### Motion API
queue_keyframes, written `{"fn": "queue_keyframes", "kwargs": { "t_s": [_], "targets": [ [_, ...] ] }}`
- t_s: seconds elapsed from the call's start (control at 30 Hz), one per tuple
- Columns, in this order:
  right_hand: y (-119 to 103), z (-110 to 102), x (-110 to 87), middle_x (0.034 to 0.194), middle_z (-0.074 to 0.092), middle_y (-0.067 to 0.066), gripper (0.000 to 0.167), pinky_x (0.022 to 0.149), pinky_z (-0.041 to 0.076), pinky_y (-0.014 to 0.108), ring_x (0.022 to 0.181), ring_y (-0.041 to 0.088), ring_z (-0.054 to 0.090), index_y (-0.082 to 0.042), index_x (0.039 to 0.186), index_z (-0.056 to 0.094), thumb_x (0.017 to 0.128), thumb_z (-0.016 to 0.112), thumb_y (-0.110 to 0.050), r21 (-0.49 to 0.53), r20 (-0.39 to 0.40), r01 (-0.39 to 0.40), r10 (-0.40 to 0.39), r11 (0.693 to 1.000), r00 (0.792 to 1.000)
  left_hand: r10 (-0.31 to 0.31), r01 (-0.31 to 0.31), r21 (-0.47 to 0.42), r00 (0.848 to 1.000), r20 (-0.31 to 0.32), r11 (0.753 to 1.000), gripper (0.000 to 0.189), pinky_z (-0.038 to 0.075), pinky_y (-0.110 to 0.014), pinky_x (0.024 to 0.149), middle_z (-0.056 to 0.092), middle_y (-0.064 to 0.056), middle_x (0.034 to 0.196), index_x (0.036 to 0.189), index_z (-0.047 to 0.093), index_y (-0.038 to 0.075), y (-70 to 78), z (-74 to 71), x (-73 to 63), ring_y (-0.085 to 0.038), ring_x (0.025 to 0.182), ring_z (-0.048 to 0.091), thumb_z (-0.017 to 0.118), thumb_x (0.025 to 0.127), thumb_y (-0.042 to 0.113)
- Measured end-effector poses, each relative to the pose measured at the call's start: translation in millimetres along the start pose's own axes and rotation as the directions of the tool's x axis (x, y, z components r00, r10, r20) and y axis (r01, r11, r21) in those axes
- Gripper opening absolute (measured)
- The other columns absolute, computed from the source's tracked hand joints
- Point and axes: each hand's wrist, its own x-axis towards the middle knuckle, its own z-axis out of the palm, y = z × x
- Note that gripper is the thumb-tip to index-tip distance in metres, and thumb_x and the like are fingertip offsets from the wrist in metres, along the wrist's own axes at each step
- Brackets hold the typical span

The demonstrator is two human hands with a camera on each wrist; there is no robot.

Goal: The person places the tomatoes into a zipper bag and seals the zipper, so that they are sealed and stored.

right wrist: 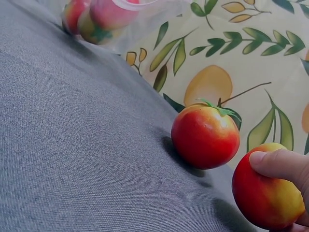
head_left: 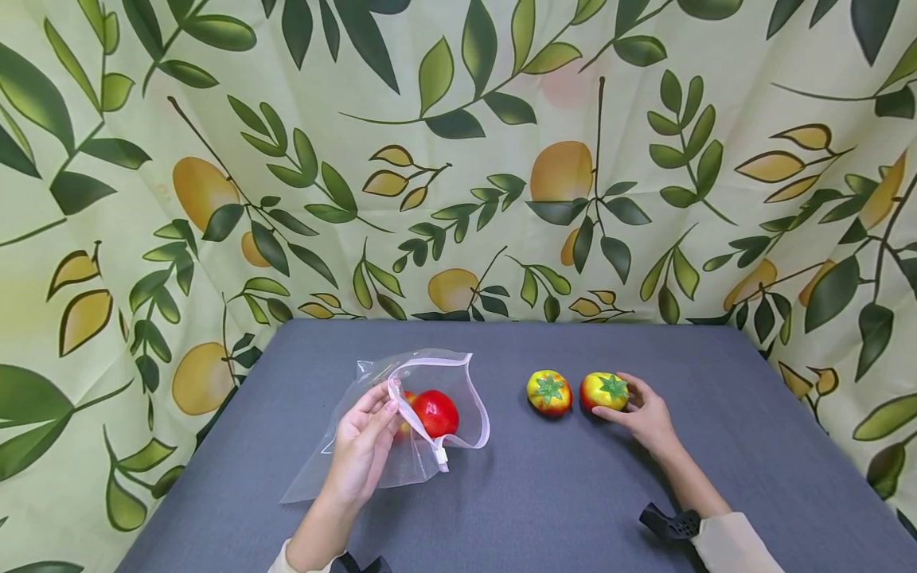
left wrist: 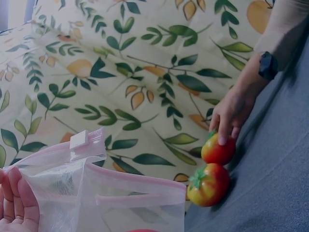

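Note:
My left hand pinches the pink-edged rim of a clear zip bag, holding its mouth open. Inside the bag a glossy red tomato shows, with more red and yellow fruit partly hidden behind the rim. A white slider sits on the pink zip strip. To the right, my right hand grips a red-and-yellow tomato with a green star-shaped top, thumb on its near side. Close beside it, on the left, another red-and-yellow tomato rests on the table.
A dark grey cloth covers the table. Behind it hangs a cream curtain printed with leaves and orange fruit. A black band is round the right wrist, by the light sleeve.

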Motion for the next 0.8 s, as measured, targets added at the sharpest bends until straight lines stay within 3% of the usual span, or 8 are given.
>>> {"fn": "queue_keyframes", "kwargs": {
  "t_s": [0.47, 0.7, 0.8],
  "targets": [
    [-4.8, -2.0, -5.6, 0.144, 0.04, 0.027, 0.086, 0.108, 0.04, 0.051, 0.13, 0.042, 0.047, 0.0, 0.146, 0.031, 0.079, 0.079, -0.025, -0.019, -0.002, 0.032, -0.032, 0.999, 0.999, -0.013, 0.013, 0.003, 1.0, -0.011, 1.0, 0.031, 0.053, -0.015, 0.091, 0.064, 0.012, 0.107, 0.115, 0.059, 0.019, -1.1, -0.2, -0.2, -0.001, 0.096, 0.061, 0.043, 0.097, -0.001],
    [-8.1, -1.5, -8.6, 0.139, 0.045, 0.026, 0.084, 0.103, 0.048, 0.041, 0.125, 0.038, 0.05, 0.0, 0.145, 0.035, 0.078, 0.08, -0.025, -0.035, -0.008, 0.039, -0.039, 0.999, 0.999, -0.014, 0.014, 0.005, 1.0, -0.017, 1.0, 0.033, 0.053, -0.014, 0.091, 0.064, 0.013, 0.108, 0.114, 0.06, 0.021, -1.9, 0.4, -0.5, 0.0, 0.097, 0.061, 0.043, 0.097, -0.001],
    [-9.3, -1.1, -9.7, 0.138, 0.046, 0.026, 0.084, 0.104, 0.047, 0.041, 0.125, 0.038, 0.05, -0.001, 0.145, 0.035, 0.078, 0.08, -0.026, -0.037, -0.008, 0.042, -0.042, 0.998, 0.999, -0.011, 0.011, 0.005, 1.0, -0.014, 1.0, 0.033, 0.052, -0.014, 0.092, 0.064, 0.013, 0.108, 0.114, 0.06, 0.021, -2.0, 0.6, -0.5, 0.0, 0.097, 0.061, 0.043, 0.097, -0.001]
  ]
}}
